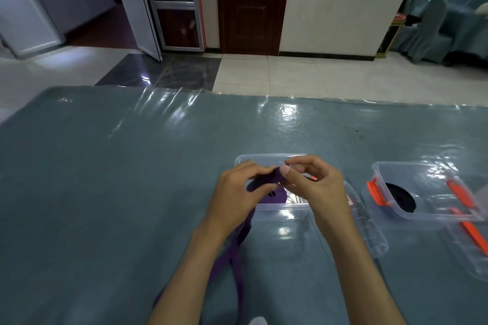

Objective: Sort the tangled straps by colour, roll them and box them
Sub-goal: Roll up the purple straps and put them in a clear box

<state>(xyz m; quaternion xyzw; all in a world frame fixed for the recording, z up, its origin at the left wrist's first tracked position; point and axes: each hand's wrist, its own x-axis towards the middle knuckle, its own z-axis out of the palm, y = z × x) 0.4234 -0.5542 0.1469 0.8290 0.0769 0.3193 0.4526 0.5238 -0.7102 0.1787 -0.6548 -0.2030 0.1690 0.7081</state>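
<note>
The purple strap (266, 181) was held above the near clear box (280, 210), its loose tail trailing down past the left wrist toward the table edge. The left hand (239, 190) gripped the strap's started end; the right hand (314, 182) pinched the same end between thumb and fingertips. A purple roll (274, 196) apparently lay in that box already, and a black roll (400, 196) sat in the orange-latched box (420, 190) well to the right. Judged step: starting the roll. The first turns should be wound tight and flat, edges aligned, with the tail fed untwisted under light tension across the table (118, 179).
</note>
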